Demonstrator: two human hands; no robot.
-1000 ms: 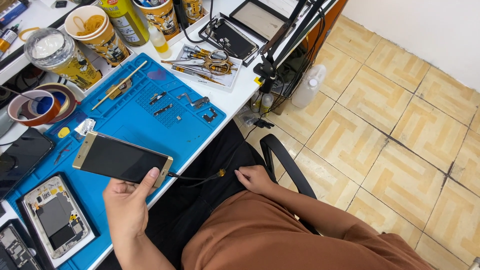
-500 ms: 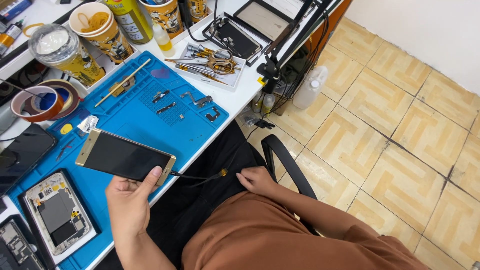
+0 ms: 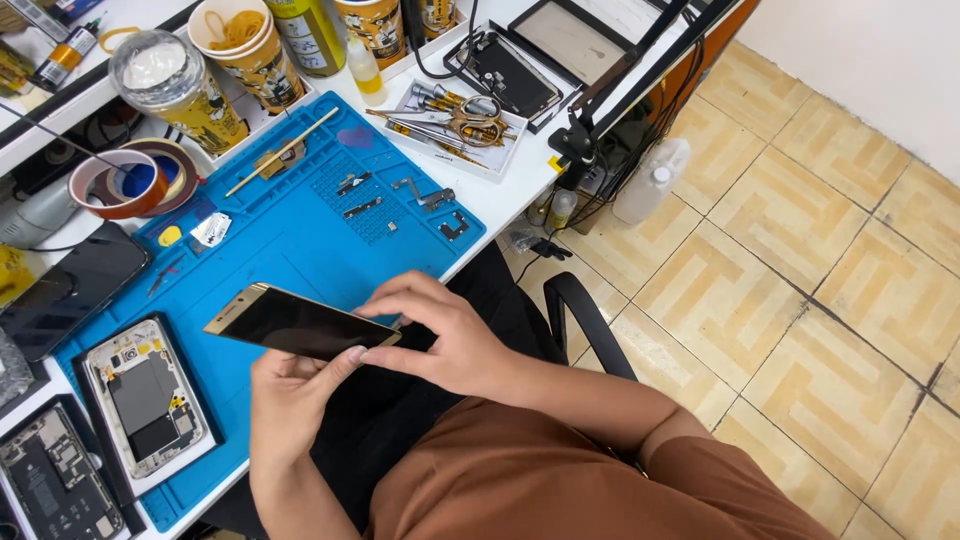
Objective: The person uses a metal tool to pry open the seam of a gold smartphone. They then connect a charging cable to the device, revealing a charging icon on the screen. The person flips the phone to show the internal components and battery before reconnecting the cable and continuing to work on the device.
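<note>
My left hand (image 3: 290, 400) holds a gold-edged phone screen panel (image 3: 295, 322) from below, dark glass face up, over the front edge of the blue work mat (image 3: 300, 240). My right hand (image 3: 440, 335) rests on the panel's right end, with its fingers pinching that edge. Whether the right hand holds a tool is hidden by the fingers. Small metal parts and screws (image 3: 400, 195) lie on the mat beyond the panel.
An opened phone body (image 3: 145, 395) and a second one (image 3: 50, 485) lie at the mat's left. Tape rolls (image 3: 125, 180), paper cups (image 3: 235, 50), a tray of tweezers and scissors (image 3: 450, 115) and a dark phone (image 3: 70, 290) crowd the white bench. A black chair arm (image 3: 585, 320) is beside my leg.
My right hand rose from my lap, where it held a thin tool by a cable, up to the panel's right end. The panel has lifted slightly towards me.
</note>
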